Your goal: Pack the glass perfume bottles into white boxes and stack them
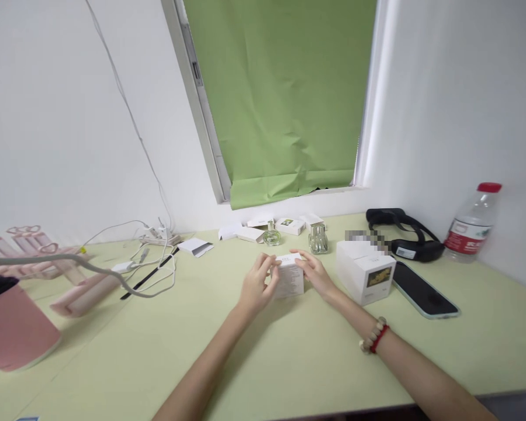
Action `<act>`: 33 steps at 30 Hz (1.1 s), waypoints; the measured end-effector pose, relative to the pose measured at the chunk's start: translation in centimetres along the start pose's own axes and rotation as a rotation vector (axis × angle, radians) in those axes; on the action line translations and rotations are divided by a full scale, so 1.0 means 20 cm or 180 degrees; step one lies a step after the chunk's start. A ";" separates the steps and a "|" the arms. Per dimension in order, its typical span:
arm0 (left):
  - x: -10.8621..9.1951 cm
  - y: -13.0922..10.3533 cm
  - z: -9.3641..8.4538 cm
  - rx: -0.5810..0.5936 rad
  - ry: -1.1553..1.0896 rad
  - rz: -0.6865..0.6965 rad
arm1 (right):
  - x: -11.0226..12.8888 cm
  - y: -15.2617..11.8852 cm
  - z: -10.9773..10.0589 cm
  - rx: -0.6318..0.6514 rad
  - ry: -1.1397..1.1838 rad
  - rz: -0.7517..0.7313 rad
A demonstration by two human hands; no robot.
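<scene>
A small white box [289,279] with printed text on its front stands upright on the pale green table. My left hand [258,283] grips its left side, with fingers at the top edge. At the top right of the box, my right hand [314,273] holds on with its fingertips. Behind the box are a glass perfume bottle [272,235] and, farther right, clear glass bottles [318,240] close together. Several flat white cartons [290,226] lie near the wall. White boxes [364,272] stand side by side to the right of my right hand.
A phone [425,290], a black headset [414,248] and a water bottle [472,225] are at the right. On the left are a pink container [17,327], pink items [85,292] and tangled white cables [158,263]. An open white carton [196,246] lies beside the cables.
</scene>
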State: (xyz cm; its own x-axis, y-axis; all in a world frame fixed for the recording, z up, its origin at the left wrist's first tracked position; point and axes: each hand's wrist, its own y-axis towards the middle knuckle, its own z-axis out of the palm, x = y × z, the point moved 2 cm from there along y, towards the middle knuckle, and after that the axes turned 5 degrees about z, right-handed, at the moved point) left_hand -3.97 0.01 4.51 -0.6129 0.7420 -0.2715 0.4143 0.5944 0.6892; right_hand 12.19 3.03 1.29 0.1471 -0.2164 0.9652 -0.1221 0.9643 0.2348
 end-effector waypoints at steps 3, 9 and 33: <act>0.01 -0.03 0.02 0.0144 -0.0119 -0.0113 | -0.04 0.02 -0.01 0.0095 -0.0058 0.0141; 0.05 -0.10 0.15 0.0247 -0.0042 -0.0338 | -0.07 0.00 -0.02 0.0139 -0.0303 0.0119; 0.11 -0.08 0.14 0.1375 -0.0043 0.0105 | -0.02 -0.09 0.01 0.0073 -0.1414 -0.1132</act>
State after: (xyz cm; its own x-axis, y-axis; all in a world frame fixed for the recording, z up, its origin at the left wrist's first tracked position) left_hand -4.09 1.54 0.99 -0.5870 0.7651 -0.2648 0.6789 0.6433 0.3538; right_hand 12.08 1.30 0.42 -0.2433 -0.5752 0.7810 -0.1625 0.8180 0.5518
